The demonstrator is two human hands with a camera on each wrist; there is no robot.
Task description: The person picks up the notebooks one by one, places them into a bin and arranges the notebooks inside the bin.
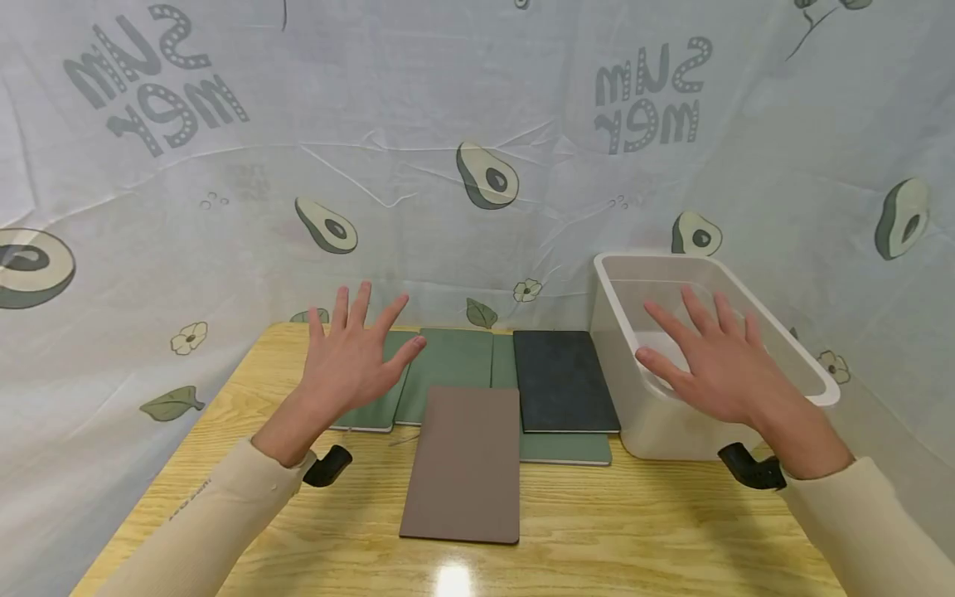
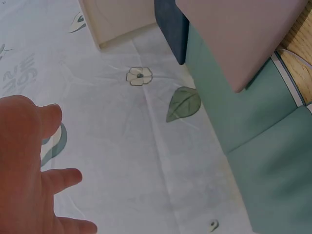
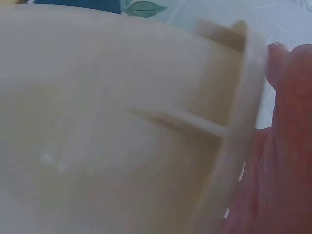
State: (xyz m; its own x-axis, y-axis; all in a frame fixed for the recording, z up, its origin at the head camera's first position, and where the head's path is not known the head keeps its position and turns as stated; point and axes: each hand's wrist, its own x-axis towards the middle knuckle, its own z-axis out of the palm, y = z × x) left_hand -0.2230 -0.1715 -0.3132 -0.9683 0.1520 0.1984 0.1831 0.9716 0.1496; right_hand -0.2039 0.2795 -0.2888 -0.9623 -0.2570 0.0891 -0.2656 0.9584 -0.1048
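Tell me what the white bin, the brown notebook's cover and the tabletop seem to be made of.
White bin: likely plastic, smooth, slightly translucent walls with moulded ribs under the rim.
Brown notebook: matte cover, maybe soft faux leather or coated card; no glare, so unclear which.
Tabletop: wood or wood-look laminate, with visible grain and a glossy light reflection.

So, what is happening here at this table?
A person holds both hands open above a wooden table, gripping nothing. The left hand hovers over green notebooks; the right hand hovers over a white plastic bin. A brown notebook and a black notebook lie on the green ones.
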